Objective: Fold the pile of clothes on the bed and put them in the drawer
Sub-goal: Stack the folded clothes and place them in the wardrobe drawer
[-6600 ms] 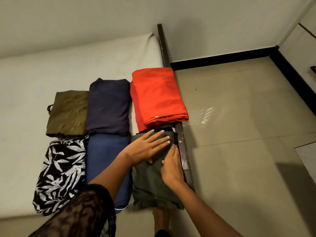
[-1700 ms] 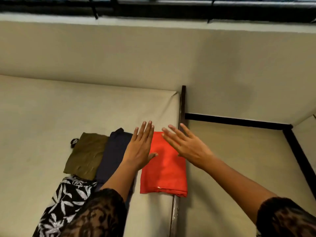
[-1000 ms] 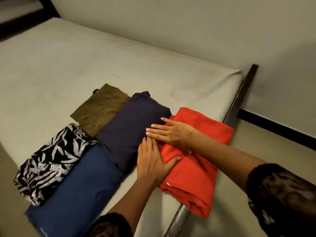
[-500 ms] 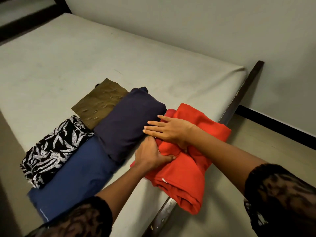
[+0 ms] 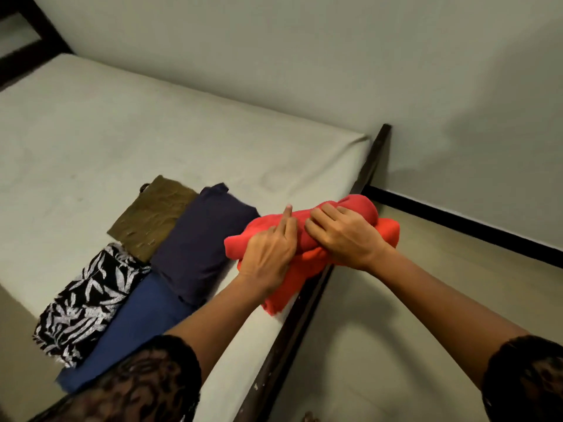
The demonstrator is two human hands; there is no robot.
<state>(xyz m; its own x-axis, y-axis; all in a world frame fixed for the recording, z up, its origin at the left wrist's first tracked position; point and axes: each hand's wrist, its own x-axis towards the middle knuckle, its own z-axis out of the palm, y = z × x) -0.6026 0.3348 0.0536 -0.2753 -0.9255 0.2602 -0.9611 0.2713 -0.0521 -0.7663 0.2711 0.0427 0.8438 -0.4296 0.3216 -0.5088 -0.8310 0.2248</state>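
Now both hands, left hand [image 5: 269,257] and right hand [image 5: 345,236], clutch red cloth [image 5: 387,233]

Pale wall [image 5: 304,56] runs behind, plain and bare. Below it, a black skirting [image 5: 457,222] lines the tiled floor [image 5: 396,315] on the right. Top left corner, a dark frame [image 5: 36,28] shows, partly cut off by the edge.
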